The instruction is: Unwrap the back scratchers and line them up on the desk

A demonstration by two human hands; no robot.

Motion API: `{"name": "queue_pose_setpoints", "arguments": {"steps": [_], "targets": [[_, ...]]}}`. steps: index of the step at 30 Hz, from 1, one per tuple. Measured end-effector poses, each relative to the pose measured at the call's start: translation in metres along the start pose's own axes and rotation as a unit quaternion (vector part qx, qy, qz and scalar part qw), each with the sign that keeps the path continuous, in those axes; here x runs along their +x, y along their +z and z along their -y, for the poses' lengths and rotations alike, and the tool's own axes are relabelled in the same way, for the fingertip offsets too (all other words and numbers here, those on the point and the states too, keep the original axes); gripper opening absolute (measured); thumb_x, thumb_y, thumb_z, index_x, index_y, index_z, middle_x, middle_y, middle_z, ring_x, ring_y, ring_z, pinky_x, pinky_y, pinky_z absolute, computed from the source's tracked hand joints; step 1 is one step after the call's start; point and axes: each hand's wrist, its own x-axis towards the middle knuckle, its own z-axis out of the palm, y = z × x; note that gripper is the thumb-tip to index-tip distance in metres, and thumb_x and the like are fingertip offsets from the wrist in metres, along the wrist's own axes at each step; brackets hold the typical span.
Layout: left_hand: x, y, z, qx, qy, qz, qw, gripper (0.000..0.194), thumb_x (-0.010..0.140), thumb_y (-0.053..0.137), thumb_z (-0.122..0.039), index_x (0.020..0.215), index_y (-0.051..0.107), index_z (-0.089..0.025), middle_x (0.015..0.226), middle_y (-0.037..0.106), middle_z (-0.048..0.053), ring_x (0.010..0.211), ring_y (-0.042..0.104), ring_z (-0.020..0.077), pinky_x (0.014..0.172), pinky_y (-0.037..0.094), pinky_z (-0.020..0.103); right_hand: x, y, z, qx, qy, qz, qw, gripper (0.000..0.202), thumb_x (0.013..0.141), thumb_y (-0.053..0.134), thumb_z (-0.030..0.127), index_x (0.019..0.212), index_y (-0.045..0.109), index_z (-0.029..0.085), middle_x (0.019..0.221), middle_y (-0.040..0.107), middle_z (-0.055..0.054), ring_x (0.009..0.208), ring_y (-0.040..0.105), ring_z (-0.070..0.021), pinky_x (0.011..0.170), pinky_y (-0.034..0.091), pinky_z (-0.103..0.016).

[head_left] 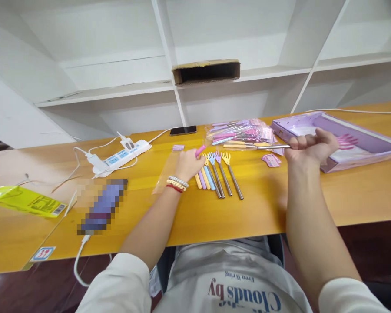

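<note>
Left hand (189, 165) clasps one pink handle (200, 150), right hand (311, 148) one rod (273, 147), four clawed rods (224, 179) between.

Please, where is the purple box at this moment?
In the head view, the purple box is on the table at right, partly behind the right hand.

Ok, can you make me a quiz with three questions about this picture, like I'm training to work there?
1. What colour is the handle in the left hand? A) yellow B) pink C) blue
2. True or false: in the picture, the power strip is to the left of the purple box.
3. Fill the gap: the right hand holds a metal rod with a pink, ____-shaped end.

Key: 1. B; 2. True; 3. hand
</note>
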Motion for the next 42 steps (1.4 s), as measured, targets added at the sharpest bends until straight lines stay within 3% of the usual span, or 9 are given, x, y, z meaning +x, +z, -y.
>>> {"name": "queue_pose_setpoints", "arguments": {"steps": [3, 7, 12, 15, 19, 23, 31, 37, 42], "targets": [[-0.004, -0.001, -0.014, -0.053, 0.005, -0.009, 0.999, 0.028, 0.083, 0.042, -0.039, 0.066, 0.051, -0.018, 0.061, 0.055, 0.003, 0.060, 0.051, 0.0163, 0.057, 0.033, 0.028, 0.006, -0.009, -0.015, 0.021, 0.002, -0.031, 0.999, 0.040, 0.082, 0.043, 0.037, 0.050, 0.026, 0.021, 0.038, 0.023, 0.007, 0.032, 0.023, -0.0029, 0.038, 0.018, -0.024], [-0.002, -0.016, -0.005, -0.169, 0.021, -0.043, 0.984, 0.031, 0.090, 0.033, -0.041, 0.075, 0.048, -0.019, 0.064, 0.052, 0.000, 0.059, 0.048, 0.0129, 0.059, 0.036, 0.026, 0.013, 0.003, -0.023, 0.075, 0.020, -0.065, 0.995, 0.036, 0.086, 0.025, 0.037, 0.054, 0.030, 0.022, 0.040, 0.028, 0.005, 0.032, 0.027, -0.0054, 0.038, 0.020, -0.025], [0.002, -0.033, 0.013, -0.232, 0.112, -0.121, 0.959, 0.028, 0.089, 0.041, -0.041, 0.086, 0.056, -0.018, 0.077, 0.056, 0.002, 0.074, 0.053, 0.0129, 0.072, 0.044, 0.028, 0.011, 0.029, -0.050, 0.034, 0.128, 0.085, 0.987, 0.025, 0.085, 0.033, 0.028, 0.063, 0.043, 0.020, 0.047, 0.041, 0.003, 0.039, 0.042, -0.0098, 0.042, 0.035, -0.025], [-0.006, -0.028, 0.024, -0.226, 0.181, -0.159, 0.944, 0.023, 0.084, 0.051, -0.037, 0.092, 0.064, -0.019, 0.097, 0.059, 0.005, 0.094, 0.055, 0.0161, 0.086, 0.044, 0.033, 0.008, 0.030, -0.079, 0.010, 0.191, 0.098, 0.977, 0.017, 0.085, 0.039, 0.021, 0.069, 0.047, 0.019, 0.048, 0.044, 0.003, 0.041, 0.044, -0.0104, 0.043, 0.040, -0.024], [-0.018, -0.008, 0.040, -0.244, 0.201, -0.186, 0.930, 0.022, 0.081, 0.057, -0.032, 0.099, 0.066, -0.023, 0.117, 0.055, 0.008, 0.111, 0.052, 0.0201, 0.093, 0.044, 0.039, 0.006, 0.017, -0.105, -0.002, 0.228, 0.043, 0.973, 0.018, 0.088, 0.037, 0.022, 0.073, 0.048, 0.019, 0.046, 0.044, 0.003, 0.041, 0.045, -0.0108, 0.044, 0.044, -0.023], [-0.023, 0.003, 0.047, -0.253, 0.249, -0.145, 0.924, 0.024, 0.082, 0.056, -0.028, 0.104, 0.066, -0.025, 0.124, 0.052, 0.008, 0.117, 0.048, 0.0209, 0.097, 0.042, 0.042, 0.004, 0.006, -0.112, -0.015, 0.220, 0.033, 0.975, 0.016, 0.086, 0.039, 0.022, 0.073, 0.048, 0.019, 0.046, 0.044, 0.003, 0.040, 0.044, -0.0105, 0.041, 0.042, -0.022], [-0.030, 0.002, 0.035, -0.279, 0.237, -0.072, 0.928, 0.027, 0.084, 0.054, -0.032, 0.107, 0.065, -0.022, 0.118, 0.056, 0.009, 0.113, 0.050, 0.0199, 0.098, 0.042, 0.041, -0.001, 0.003, -0.110, -0.035, 0.209, 0.037, 0.976, 0.011, 0.083, 0.043, 0.022, 0.073, 0.048, 0.019, 0.044, 0.043, 0.004, 0.038, 0.043, -0.0104, 0.039, 0.041, -0.022], [-0.036, -0.005, 0.020, -0.326, 0.226, -0.060, 0.916, 0.028, 0.083, 0.056, -0.034, 0.104, 0.065, -0.020, 0.110, 0.059, 0.010, 0.105, 0.055, 0.0193, 0.093, 0.046, 0.038, -0.001, 0.002, -0.111, -0.048, 0.212, 0.046, 0.975, 0.009, 0.082, 0.044, 0.022, 0.074, 0.048, 0.019, 0.045, 0.043, 0.004, 0.038, 0.042, -0.0100, 0.039, 0.041, -0.022], [-0.037, -0.006, 0.019, -0.337, 0.229, -0.040, 0.912, 0.026, 0.083, 0.055, -0.033, 0.103, 0.066, -0.019, 0.109, 0.060, 0.010, 0.104, 0.056, 0.0187, 0.091, 0.047, 0.036, -0.005, 0.005, -0.110, -0.057, 0.212, 0.062, 0.974, 0.008, 0.081, 0.047, 0.024, 0.074, 0.049, 0.020, 0.045, 0.043, 0.004, 0.039, 0.043, -0.0109, 0.040, 0.042, -0.023]]}}
